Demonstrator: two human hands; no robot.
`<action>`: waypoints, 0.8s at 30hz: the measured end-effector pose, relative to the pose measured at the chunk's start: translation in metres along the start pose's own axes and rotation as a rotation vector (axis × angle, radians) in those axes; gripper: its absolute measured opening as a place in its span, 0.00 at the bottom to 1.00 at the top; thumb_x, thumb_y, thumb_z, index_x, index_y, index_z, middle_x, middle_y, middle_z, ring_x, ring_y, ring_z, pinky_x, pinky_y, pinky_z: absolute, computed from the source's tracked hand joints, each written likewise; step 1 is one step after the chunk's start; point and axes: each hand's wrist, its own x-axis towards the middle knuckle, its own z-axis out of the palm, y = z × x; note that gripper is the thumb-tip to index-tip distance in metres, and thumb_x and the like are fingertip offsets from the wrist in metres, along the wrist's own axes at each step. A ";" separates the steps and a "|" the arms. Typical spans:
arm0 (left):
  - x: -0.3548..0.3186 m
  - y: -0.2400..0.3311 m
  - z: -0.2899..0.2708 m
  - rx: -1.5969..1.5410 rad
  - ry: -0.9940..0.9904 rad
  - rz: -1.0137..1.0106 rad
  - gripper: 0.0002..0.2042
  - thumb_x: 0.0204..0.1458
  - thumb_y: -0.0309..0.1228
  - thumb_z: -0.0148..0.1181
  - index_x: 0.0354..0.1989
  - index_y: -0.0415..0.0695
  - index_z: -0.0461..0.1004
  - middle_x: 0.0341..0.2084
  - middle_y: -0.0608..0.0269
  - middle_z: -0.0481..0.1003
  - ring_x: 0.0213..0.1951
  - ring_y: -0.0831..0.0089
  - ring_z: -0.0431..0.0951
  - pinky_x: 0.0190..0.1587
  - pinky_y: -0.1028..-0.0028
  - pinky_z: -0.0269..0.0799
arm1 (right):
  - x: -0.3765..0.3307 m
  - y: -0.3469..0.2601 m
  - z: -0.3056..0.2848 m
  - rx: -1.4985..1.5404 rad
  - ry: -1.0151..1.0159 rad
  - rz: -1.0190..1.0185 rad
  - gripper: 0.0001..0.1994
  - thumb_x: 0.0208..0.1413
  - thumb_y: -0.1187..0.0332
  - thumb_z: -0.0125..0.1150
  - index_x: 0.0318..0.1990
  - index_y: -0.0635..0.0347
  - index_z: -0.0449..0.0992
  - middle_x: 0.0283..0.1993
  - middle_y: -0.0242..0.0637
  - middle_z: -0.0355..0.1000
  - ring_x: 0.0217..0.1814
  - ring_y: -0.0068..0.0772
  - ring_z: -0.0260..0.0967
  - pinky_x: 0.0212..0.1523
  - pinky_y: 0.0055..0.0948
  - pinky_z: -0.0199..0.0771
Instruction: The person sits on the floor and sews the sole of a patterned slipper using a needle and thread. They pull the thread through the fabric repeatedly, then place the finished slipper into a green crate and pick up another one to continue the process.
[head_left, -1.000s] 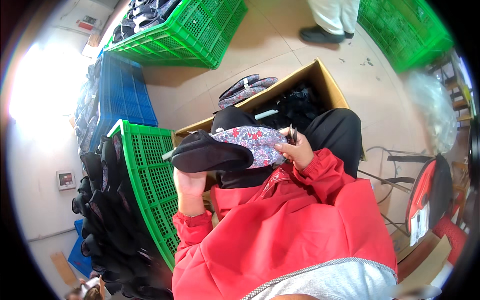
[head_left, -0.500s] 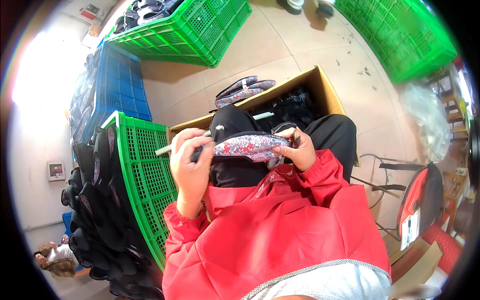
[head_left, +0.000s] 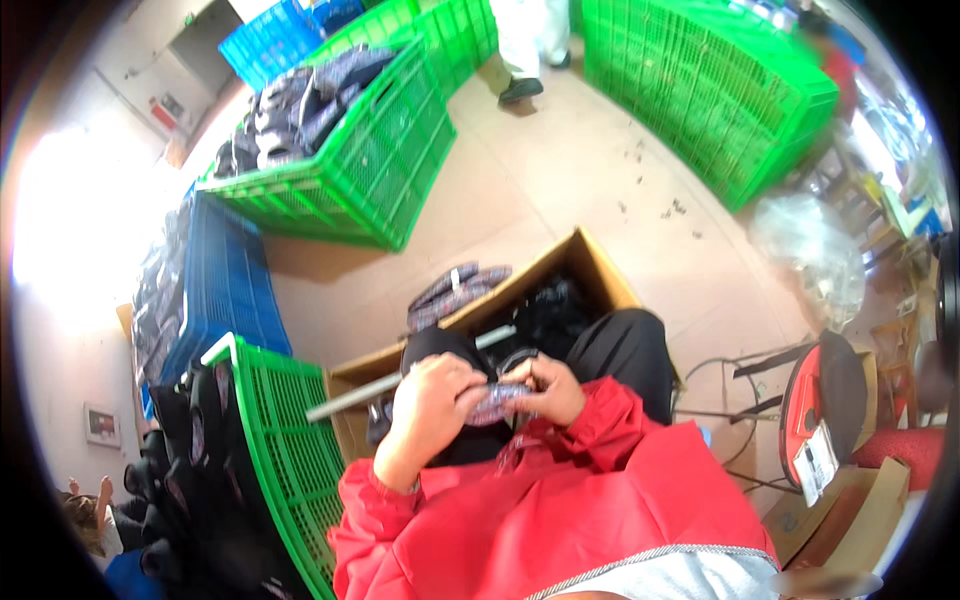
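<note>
Both my hands hold a patterned purple-grey shoe (head_left: 497, 402) close over my lap. My left hand (head_left: 432, 397) wraps the shoe's left end, fingers curled over it. My right hand (head_left: 545, 388) grips its right end. The shoe is mostly hidden between the hands. My sleeves are red and my trousers black. Just beyond my knees stands an open cardboard box (head_left: 590, 270) with dark shoes inside. A pair of patterned shoes (head_left: 450, 293) lies on the floor behind the box.
A green crate (head_left: 280, 450) full of black shoes stands at my left. A blue crate (head_left: 225, 290) and more green crates (head_left: 370, 170) (head_left: 700, 90) ring the tiled floor. A person's legs (head_left: 525, 50) stand far ahead. A red stool (head_left: 815, 415) is at my right.
The shoe was held out sideways with its dark sole showing; my hands have since drawn together and closed over it nearer my body. The view has tilted up toward the far crates.
</note>
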 end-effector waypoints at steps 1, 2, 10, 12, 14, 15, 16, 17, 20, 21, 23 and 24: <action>0.003 0.004 0.000 -0.005 0.011 0.004 0.06 0.43 0.28 0.67 0.29 0.40 0.81 0.28 0.58 0.78 0.35 0.59 0.78 0.41 0.63 0.74 | 0.002 -0.001 0.000 0.179 -0.027 -0.010 0.16 0.43 0.73 0.77 0.42 0.57 0.82 0.39 0.31 0.71 0.37 0.19 0.65 0.37 0.20 0.64; -0.001 0.005 0.001 -0.006 0.029 0.001 0.06 0.43 0.28 0.67 0.29 0.40 0.81 0.27 0.58 0.78 0.34 0.59 0.78 0.40 0.64 0.73 | 0.001 -0.002 0.001 0.116 -0.028 -0.016 0.16 0.43 0.72 0.77 0.42 0.57 0.82 0.38 0.30 0.70 0.36 0.19 0.65 0.37 0.19 0.64; -0.006 0.005 0.021 0.052 0.190 0.035 0.03 0.49 0.26 0.61 0.27 0.41 0.76 0.27 0.58 0.75 0.33 0.56 0.75 0.39 0.63 0.71 | 0.000 0.009 -0.003 0.137 -0.047 0.072 0.15 0.45 0.71 0.76 0.43 0.57 0.82 0.37 0.27 0.69 0.34 0.15 0.62 0.36 0.18 0.62; -0.008 0.006 0.023 0.069 0.217 0.022 0.03 0.50 0.26 0.61 0.28 0.40 0.74 0.27 0.58 0.74 0.33 0.55 0.74 0.39 0.61 0.70 | 0.000 0.013 -0.003 0.122 -0.050 0.049 0.15 0.45 0.71 0.76 0.43 0.57 0.82 0.37 0.26 0.69 0.34 0.15 0.62 0.36 0.18 0.63; -0.009 0.006 0.025 0.053 0.240 0.000 0.03 0.50 0.25 0.61 0.28 0.40 0.74 0.27 0.58 0.74 0.33 0.54 0.74 0.39 0.61 0.70 | -0.001 0.006 -0.001 0.136 -0.048 0.025 0.16 0.44 0.71 0.76 0.43 0.57 0.82 0.37 0.26 0.69 0.34 0.15 0.62 0.36 0.18 0.62; -0.010 0.006 0.025 0.047 0.250 -0.014 0.03 0.51 0.25 0.61 0.28 0.40 0.74 0.27 0.58 0.74 0.33 0.54 0.74 0.39 0.61 0.69 | -0.001 0.008 -0.001 0.140 -0.052 0.033 0.16 0.44 0.71 0.76 0.43 0.57 0.82 0.37 0.26 0.69 0.34 0.15 0.62 0.36 0.18 0.62; -0.011 0.005 0.026 0.047 0.257 -0.011 0.03 0.51 0.25 0.61 0.29 0.40 0.74 0.27 0.58 0.74 0.33 0.55 0.74 0.39 0.61 0.69 | -0.001 0.011 -0.001 0.144 -0.056 0.041 0.16 0.44 0.71 0.76 0.43 0.56 0.82 0.37 0.27 0.69 0.34 0.15 0.62 0.36 0.18 0.62; -0.011 0.004 0.026 0.047 0.264 -0.007 0.03 0.51 0.26 0.61 0.29 0.40 0.74 0.27 0.58 0.74 0.33 0.55 0.74 0.38 0.62 0.69 | -0.001 0.012 -0.001 0.147 -0.061 0.048 0.16 0.44 0.71 0.76 0.43 0.56 0.82 0.37 0.27 0.69 0.34 0.16 0.62 0.36 0.18 0.62; -0.014 0.010 0.024 -0.003 0.259 -0.063 0.05 0.49 0.26 0.63 0.31 0.40 0.75 0.26 0.59 0.74 0.32 0.57 0.74 0.38 0.63 0.69 | 0.000 0.010 -0.003 0.049 -0.067 0.063 0.16 0.44 0.71 0.76 0.44 0.56 0.82 0.37 0.27 0.69 0.34 0.15 0.61 0.35 0.18 0.62; -0.014 0.012 0.022 -0.028 0.255 -0.091 0.05 0.49 0.27 0.64 0.31 0.40 0.75 0.26 0.59 0.74 0.32 0.58 0.75 0.37 0.63 0.69 | 0.001 0.008 -0.003 0.042 -0.064 0.040 0.16 0.44 0.71 0.76 0.44 0.55 0.82 0.37 0.26 0.69 0.33 0.15 0.61 0.35 0.17 0.62; -0.012 0.011 0.021 -0.024 0.231 -0.033 0.06 0.47 0.27 0.66 0.30 0.40 0.77 0.26 0.60 0.74 0.31 0.60 0.75 0.37 0.64 0.69 | 0.000 0.007 -0.003 0.027 -0.060 -0.002 0.16 0.44 0.71 0.76 0.44 0.55 0.82 0.36 0.26 0.69 0.33 0.15 0.60 0.34 0.17 0.61; -0.011 0.010 0.021 -0.024 0.218 -0.006 0.06 0.46 0.27 0.67 0.30 0.41 0.77 0.26 0.60 0.74 0.31 0.61 0.75 0.37 0.64 0.69 | -0.001 0.007 -0.004 -0.005 -0.059 -0.002 0.16 0.44 0.71 0.76 0.44 0.55 0.82 0.36 0.25 0.68 0.33 0.14 0.60 0.34 0.16 0.60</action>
